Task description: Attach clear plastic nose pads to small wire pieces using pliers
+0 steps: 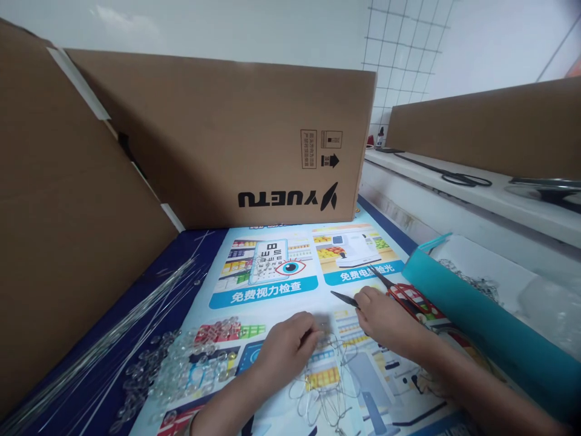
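My left hand (pixel 293 345) is closed, its fingers curled in at the left edge of a tangle of thin clear wire loops (pixel 324 396) on the printed sheet; what it pinches is hidden. In my closed right hand (pixel 381 312) is a dark pointed tool (pixel 344 298), its tip sticking out to the left and its handle covered by the fingers. Just beyond that hand lie red-handled scissors (pixel 411 298) with dark blades. To the left of my left hand, many clear beads (pixel 190 366) are spread over the sheet and the blue cloth.
Long thin clear strands (pixel 113 330) lie along the left side. A teal box (pixel 476 309) with a white lining holds small wire pieces at right. Cardboard panels (pixel 218 139) stand behind and at left. Black scissors (pixel 465 179) rest on the white ledge (pixel 494 197).
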`<state>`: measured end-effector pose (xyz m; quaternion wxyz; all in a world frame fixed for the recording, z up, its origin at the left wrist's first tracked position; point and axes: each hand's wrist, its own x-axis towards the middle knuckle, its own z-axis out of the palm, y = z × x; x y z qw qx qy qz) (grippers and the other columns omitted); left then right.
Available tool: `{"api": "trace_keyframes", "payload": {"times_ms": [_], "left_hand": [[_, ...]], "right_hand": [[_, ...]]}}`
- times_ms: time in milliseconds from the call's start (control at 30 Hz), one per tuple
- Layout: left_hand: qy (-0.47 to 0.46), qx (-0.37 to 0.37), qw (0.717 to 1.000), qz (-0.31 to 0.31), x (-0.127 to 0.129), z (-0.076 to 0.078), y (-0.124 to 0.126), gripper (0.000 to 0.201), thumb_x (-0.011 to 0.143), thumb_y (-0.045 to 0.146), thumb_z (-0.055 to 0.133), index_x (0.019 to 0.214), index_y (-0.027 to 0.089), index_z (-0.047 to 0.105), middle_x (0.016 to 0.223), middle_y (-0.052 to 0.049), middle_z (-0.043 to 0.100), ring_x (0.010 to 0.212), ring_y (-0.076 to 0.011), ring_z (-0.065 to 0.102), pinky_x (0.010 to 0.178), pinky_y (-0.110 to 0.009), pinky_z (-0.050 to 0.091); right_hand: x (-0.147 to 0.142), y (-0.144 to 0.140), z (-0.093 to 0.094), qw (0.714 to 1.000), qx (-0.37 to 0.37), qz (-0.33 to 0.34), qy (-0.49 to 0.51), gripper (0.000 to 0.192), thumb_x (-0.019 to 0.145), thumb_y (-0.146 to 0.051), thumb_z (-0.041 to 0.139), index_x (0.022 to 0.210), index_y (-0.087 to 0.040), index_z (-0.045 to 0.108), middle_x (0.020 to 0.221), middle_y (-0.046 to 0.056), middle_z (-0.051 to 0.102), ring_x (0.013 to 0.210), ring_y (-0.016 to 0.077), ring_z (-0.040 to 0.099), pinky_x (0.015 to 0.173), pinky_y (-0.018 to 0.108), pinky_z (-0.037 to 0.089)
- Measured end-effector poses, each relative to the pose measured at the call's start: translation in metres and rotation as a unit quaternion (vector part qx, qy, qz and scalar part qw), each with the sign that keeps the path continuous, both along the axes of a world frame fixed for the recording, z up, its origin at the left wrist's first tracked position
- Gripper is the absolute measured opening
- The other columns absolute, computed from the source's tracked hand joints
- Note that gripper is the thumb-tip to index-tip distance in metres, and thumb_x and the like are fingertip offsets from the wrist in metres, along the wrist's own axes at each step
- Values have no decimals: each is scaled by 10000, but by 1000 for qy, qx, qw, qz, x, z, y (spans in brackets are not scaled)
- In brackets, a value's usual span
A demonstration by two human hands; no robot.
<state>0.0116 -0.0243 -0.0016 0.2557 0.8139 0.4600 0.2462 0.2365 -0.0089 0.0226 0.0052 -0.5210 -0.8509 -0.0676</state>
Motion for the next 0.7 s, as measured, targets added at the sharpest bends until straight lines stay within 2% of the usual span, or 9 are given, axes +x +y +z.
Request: {"api": "trace_keyframes", "payload": {"times_ms": [133,233,700], "left_hand": [[-3,1,1000,13,1,-2,1,149,834,230,441,701,195,498,691,13,558,635,-130,492,576,-222,332],[1,1,1000,22,1,-3,1,150,829,240,446,697,194,499,680,14,560,627,-130,489,567,-222,325],[9,9,1000,23,4,-5,0,144,822,222,427,707,194,508,660,15,542,611,-129,479,549,-221,324]], "right_hand": [[5,-17,28,996,-39,59,47,180,839,-334,494,842,-171,569,855,78,534,853,218,473,750,325,343],[1,-30,38,995,-50,80,41,206,827,-360,504,797,-174,587,831,81,539,820,223,469,726,342,329],[-16,-40,24,997,-43,70,15,200,826,-352,493,826,-175,586,840,94,541,833,248,452,710,366,311]]}}
